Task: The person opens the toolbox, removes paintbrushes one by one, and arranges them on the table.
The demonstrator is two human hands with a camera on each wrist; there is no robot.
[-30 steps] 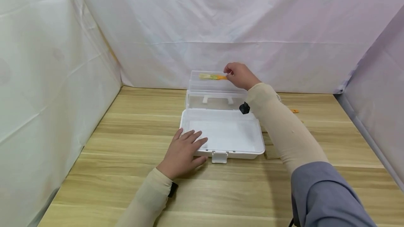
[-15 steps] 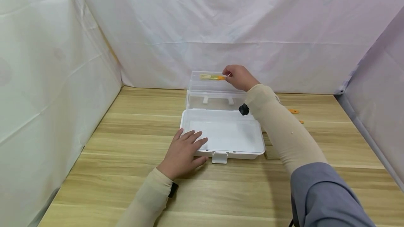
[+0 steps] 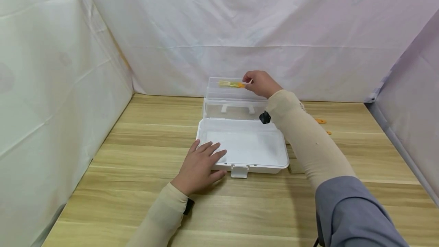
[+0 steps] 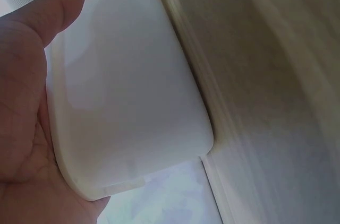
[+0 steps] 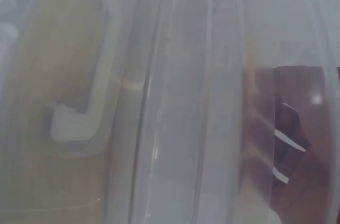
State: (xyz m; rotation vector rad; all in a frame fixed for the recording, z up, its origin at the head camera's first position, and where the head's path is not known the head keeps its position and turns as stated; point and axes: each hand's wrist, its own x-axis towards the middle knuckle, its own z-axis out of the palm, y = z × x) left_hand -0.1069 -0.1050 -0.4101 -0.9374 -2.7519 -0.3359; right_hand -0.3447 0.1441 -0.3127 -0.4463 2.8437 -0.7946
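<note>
My right hand (image 3: pixel 262 84) pinches a small brush (image 3: pixel 234 84) by its orange handle, its pale bristles pointing left. The brush is at the raised clear lid (image 3: pixel 224 93) of a white plastic box (image 3: pixel 240 148); whether it lies behind or inside the lid I cannot tell. In the right wrist view, the fingers (image 5: pixel 303 144) show at the right, partly through clear plastic. My left hand (image 3: pixel 200 167) rests with spread fingers on the box's front left corner. The left wrist view shows the thumb (image 4: pixel 61 14) along the white box wall (image 4: pixel 127 86).
Two orange handle ends (image 3: pixel 320 121) lie on the wooden table (image 3: pixel 147 155) beyond the right forearm. A flat wooden piece (image 3: pixel 295 166) sits against the box's right side. White cloth (image 3: pixel 240 18) hangs around the back and sides. The box's front latch (image 3: pixel 239 172) hangs open.
My right hand has dipped slightly with the brush, which has shifted a little to the right. A second orange end shows more past the forearm. My left hand stays put.
</note>
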